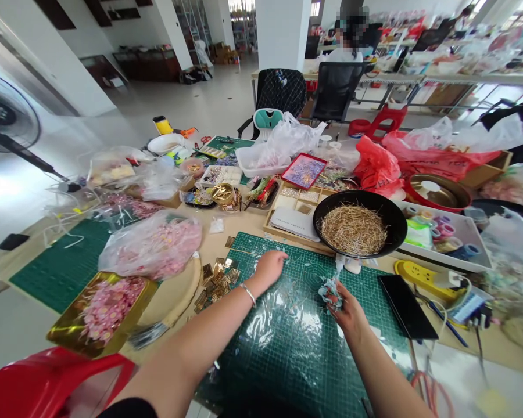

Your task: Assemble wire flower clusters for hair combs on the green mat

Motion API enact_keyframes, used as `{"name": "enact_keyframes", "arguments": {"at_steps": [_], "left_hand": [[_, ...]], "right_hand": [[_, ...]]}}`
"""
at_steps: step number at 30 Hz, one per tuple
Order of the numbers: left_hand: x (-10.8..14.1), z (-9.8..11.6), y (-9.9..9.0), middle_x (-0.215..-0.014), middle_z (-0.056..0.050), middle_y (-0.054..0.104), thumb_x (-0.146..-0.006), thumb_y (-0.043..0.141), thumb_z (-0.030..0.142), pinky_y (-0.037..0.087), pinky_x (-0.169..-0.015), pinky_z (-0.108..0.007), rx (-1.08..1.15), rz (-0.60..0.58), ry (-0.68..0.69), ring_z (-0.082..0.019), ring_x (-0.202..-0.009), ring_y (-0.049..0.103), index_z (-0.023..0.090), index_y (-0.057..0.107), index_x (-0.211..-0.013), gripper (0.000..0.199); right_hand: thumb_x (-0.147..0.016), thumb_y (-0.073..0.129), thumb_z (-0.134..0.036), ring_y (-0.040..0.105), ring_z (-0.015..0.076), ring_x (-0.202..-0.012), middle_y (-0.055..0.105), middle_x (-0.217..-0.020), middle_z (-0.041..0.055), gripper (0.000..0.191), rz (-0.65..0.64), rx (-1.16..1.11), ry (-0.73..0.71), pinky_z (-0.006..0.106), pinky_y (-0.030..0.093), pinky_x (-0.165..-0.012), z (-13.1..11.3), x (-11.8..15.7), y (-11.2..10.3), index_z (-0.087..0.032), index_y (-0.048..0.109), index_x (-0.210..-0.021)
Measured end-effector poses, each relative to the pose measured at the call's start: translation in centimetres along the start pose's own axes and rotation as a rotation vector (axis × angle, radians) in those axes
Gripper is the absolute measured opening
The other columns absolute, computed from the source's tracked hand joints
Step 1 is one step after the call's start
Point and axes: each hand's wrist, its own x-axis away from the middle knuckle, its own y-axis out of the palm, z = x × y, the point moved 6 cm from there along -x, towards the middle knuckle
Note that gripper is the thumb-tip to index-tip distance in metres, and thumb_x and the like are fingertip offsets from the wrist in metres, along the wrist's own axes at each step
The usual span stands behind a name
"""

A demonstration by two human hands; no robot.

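My right hand (350, 310) is closed around a cluster of pale blue-grey petal-like pieces (330, 292), held over the green cutting mat (305, 348). Over the mat's upper left part is my left hand (270, 268), its fingers curled together; whatever they may hold is too small to tell. Small pale scraps lie scattered on the mat between the two hands. Left of my left hand lies a pile of gold-coloured metal clips or combs (220, 280). A black round pan (398, 229) full of thin gold-coloured sticks or wires (354, 229) stands beyond my right hand.
A gold tray of pink flowers (113, 307) and a plastic bag of pink pieces (157, 244) are on the left. Toward the right lie a black phone (407, 306), a yellow power strip (425, 280) and a box of ribbon spools (462, 255). A person sits farther back.
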Motion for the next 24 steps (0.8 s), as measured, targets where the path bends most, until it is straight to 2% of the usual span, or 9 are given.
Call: {"name": "enact_keyframes", "arguments": {"at_steps": [3, 6, 10, 15, 20, 24], "left_hand": [[-3.7, -4.9, -1.0, -0.111, -0.009, 0.066, -0.089, 0.036, 0.014, 0.046, -0.091, -0.034, -0.089, 0.046, -0.104, -0.021, -0.103, 0.059, 0.015, 0.066, -0.106, 0.034], [-6.5, -7.2, -0.7, -0.112, -0.008, 0.065, -0.088, 0.038, 0.013, 0.042, -0.095, -0.032, -0.156, 0.025, -0.074, -0.02, -0.106, 0.057, 0.017, 0.066, -0.107, 0.034], [-8.3, -7.4, 1.0, -0.11, -0.009, 0.065, -0.086, 0.041, 0.011, 0.04, -0.094, -0.032, -0.227, -0.03, 0.007, -0.021, -0.105, 0.055, 0.016, 0.065, -0.109, 0.034], [-8.7, -7.0, 2.5, -0.11, -0.01, 0.063, -0.087, 0.038, 0.012, 0.04, -0.093, -0.033, -0.286, -0.061, 0.046, -0.022, -0.104, 0.052, 0.014, 0.064, -0.111, 0.035], [-8.3, -6.8, 2.6, -0.098, -0.01, 0.065, -0.084, 0.044, 0.012, 0.042, -0.09, -0.033, -0.282, -0.127, 0.08, -0.022, -0.099, 0.054, 0.015, 0.069, -0.095, 0.027], [-7.1, -6.8, 2.0, -0.092, -0.01, 0.066, -0.081, 0.047, 0.008, 0.043, -0.087, -0.033, -0.239, -0.108, 0.073, -0.022, -0.095, 0.056, 0.015, 0.07, -0.089, 0.025]], "right_hand": [[-0.066, 0.066, -0.011, 0.04, 0.0037, -0.037, 0.055, -0.06, -0.0041, 0.023, -0.022, -0.026, 0.039, 0.012, 0.035, -0.031, -0.4, 0.8, -0.5, -0.018, 0.053, -0.084], [-0.065, 0.065, -0.007, 0.041, 0.0029, -0.038, 0.059, -0.066, -0.0029, 0.028, -0.037, -0.053, 0.067, 0.011, 0.036, -0.033, -0.3, 1.5, -0.7, -0.018, 0.054, -0.089], [-0.066, 0.065, -0.007, 0.041, 0.0029, -0.038, 0.063, -0.071, 0.001, 0.027, -0.056, -0.076, 0.108, 0.011, 0.034, -0.031, 0.5, 2.4, -0.6, -0.017, 0.056, -0.089], [-0.066, 0.066, -0.007, 0.043, 0.0041, -0.037, 0.064, -0.071, 0.0012, 0.027, -0.055, -0.076, 0.16, 0.013, 0.034, -0.03, 1.8, 2.5, -0.5, -0.016, 0.059, -0.09], [-0.067, 0.067, -0.009, 0.045, 0.0056, -0.038, 0.063, -0.066, 0.0021, 0.027, -0.048, -0.071, 0.2, 0.013, 0.035, -0.031, 3.1, 2.0, 0.0, -0.014, 0.06, -0.092], [-0.068, 0.066, -0.009, 0.045, 0.0063, -0.036, 0.062, -0.062, 0.0016, 0.025, -0.028, -0.053, 0.219, 0.014, 0.035, -0.031, 4.0, 1.6, 0.5, -0.014, 0.061, -0.092]]}}
